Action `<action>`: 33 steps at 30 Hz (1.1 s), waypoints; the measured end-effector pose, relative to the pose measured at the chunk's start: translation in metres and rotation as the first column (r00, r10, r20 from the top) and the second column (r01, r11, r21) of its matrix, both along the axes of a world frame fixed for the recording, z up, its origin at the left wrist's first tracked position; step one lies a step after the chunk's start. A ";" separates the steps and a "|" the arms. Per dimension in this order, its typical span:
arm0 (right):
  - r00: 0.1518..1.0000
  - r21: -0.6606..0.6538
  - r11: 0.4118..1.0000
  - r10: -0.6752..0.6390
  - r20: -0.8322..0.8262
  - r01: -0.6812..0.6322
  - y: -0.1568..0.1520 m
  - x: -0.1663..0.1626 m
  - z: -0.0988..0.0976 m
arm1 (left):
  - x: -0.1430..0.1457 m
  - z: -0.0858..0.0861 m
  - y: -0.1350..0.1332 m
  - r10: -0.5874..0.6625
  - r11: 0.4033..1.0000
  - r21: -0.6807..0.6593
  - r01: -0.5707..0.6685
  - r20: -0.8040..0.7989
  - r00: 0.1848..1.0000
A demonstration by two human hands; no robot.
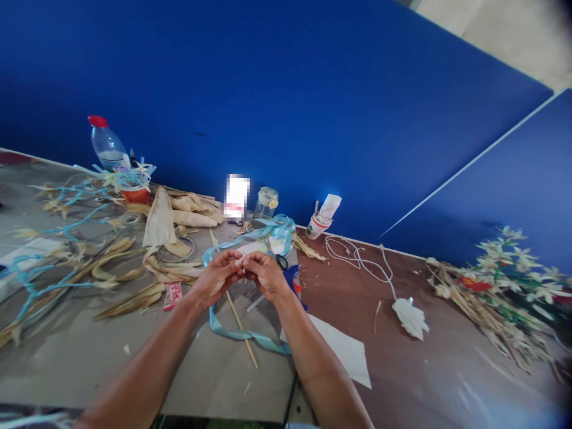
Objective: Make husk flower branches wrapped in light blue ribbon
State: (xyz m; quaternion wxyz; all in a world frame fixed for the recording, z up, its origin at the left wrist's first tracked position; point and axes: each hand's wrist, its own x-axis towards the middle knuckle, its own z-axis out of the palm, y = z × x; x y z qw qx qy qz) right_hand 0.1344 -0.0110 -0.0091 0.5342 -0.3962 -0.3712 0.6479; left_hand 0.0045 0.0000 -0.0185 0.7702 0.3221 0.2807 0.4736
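My left hand [220,275] and my right hand [265,276] meet over the middle of the table, fingertips pinched close together. Between them is something small and pale that I cannot make out. Light blue ribbon [223,330] loops around and behind the hands, with a heap of it at the back. Beneath my hands a thin wooden stick [241,328] lies slanted across the table. Black-handled scissors [281,261] rest just beyond my right hand. Left of my left wrist lies a small red and pink packet [173,296].
Dried corn husks [192,208] and blue-wrapped stems [31,286] spread over the left side. A bottle [107,146], a lidded jar [266,204] and a paper cup [318,226] stand along the blue partition [286,107]. White paper [342,348], a white cable [357,259] and flower stems [500,292] lie at right.
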 end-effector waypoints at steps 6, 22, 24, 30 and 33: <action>0.994 -0.052 0.994 -0.095 -0.060 0.092 0.005 0.005 0.000 | -0.001 0.002 0.001 0.092 0.995 0.036 -0.089 -0.085 0.992; 0.953 0.164 0.950 -0.285 0.102 0.267 0.008 0.002 -0.012 | 0.007 -0.009 0.005 0.194 0.955 0.286 -0.082 -0.388 0.901; 0.950 0.174 0.947 -0.291 0.115 0.269 0.008 0.002 -0.013 | 0.007 -0.011 0.006 0.207 0.942 0.330 -0.061 -0.428 0.880; 0.975 0.151 0.963 -0.220 -0.030 0.222 0.007 0.005 -0.008 | 0.005 -0.012 0.005 0.157 0.934 0.358 0.004 -0.421 0.893; 0.979 0.136 0.977 -0.144 -0.147 0.164 0.007 0.009 -0.004 | 0.003 -0.009 0.003 0.132 0.967 0.250 -0.057 -0.293 0.947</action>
